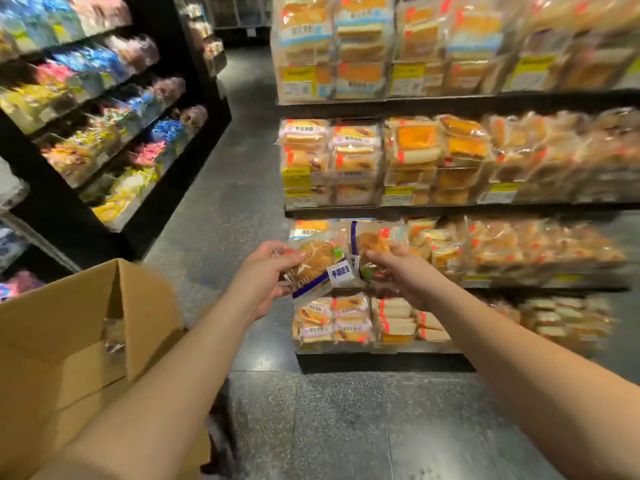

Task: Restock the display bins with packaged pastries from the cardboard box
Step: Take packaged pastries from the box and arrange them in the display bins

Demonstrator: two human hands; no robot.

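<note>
Packaged pastry (317,266) held in the air, mid-scene, in front of the third shelf tier of the right-hand display. Clear wrapper, round golden bun inside, blue band and white label at its lower right. Long axis tilted: it runs from the upper left, at the left hand, down to the lower right, the label end pointing toward the shelf.

Left hand (266,271) grasps the wrapper's left end, thumb on top, fingers curled beneath.

Second packaged pastry (369,252) just right of the first, touching or overlapping it; which one, cannot tell. Its blue band runs near vertical, so the long axis stands roughly upright. Right hand (403,271) grasps it from the right side, fingers curled over the front of the wrapper.

Both arms bare, reaching forward from the near edge.

Cardboard box (69,358) near left, flaps open; one clear-wrapped packet (114,336) shows inside against the far wall.

Display bins (381,161) on black shelving fill the right and far right, four tiers visible, stacked with wrapped breads and cakes, yellow price tags on the fronts. Right part blurred.

Far left: a second black shelf unit (104,109) with bins of blue, pink and yellow wrapped sweets. Grey speckled floor (346,427) between the two units.
</note>
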